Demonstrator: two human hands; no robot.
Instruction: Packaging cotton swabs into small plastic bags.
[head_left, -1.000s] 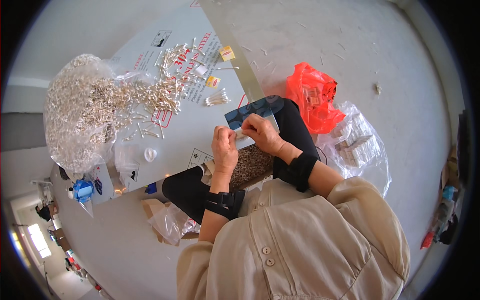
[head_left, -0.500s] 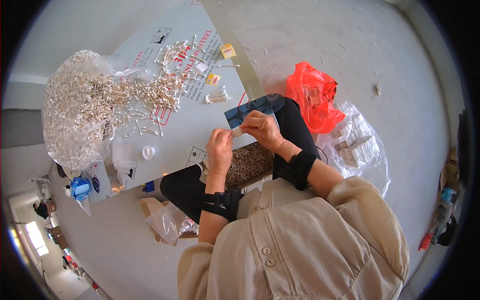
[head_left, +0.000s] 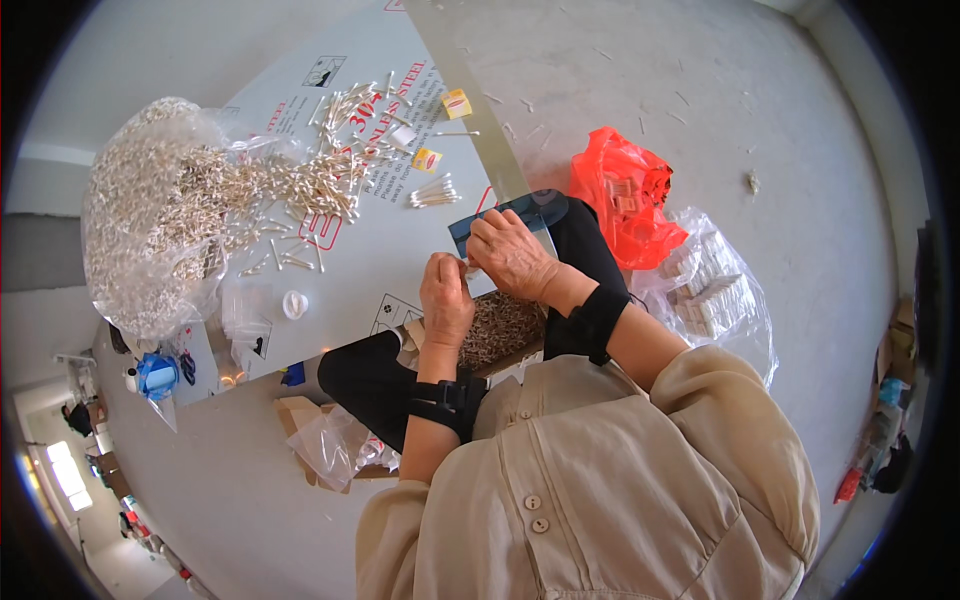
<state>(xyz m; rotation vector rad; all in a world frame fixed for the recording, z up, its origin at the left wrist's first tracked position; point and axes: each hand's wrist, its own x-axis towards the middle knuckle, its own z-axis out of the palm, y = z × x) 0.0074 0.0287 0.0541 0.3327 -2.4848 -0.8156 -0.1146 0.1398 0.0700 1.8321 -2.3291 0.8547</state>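
My left hand (head_left: 446, 300) and my right hand (head_left: 512, 255) meet above the near edge of the table, both closed in a pinch. Between their fingertips is a small whitish packet (head_left: 473, 273), mostly hidden, so its contents cannot be made out. Just beyond the right hand lies a dark blue translucent sheet (head_left: 466, 229). A box of brown-tipped sticks (head_left: 505, 325) sits below the hands, between my legs. Farther off on the table, a small row of cotton swabs (head_left: 435, 191) lies apart from a loose heap of swabs (head_left: 325, 180).
A large clear bag of swabs (head_left: 150, 220) spills onto the metal-sheet table (head_left: 345, 285). Small yellow boxes (head_left: 456, 103) and a round white lid (head_left: 295, 305) lie there too. On the floor are a red plastic bag (head_left: 625, 200), a clear bag of white packs (head_left: 715, 290) and a cardboard box (head_left: 305, 415).
My right hand has turned over and shifted slightly left, its back now covering more of the packet. My left hand has come up a little, closer to it.
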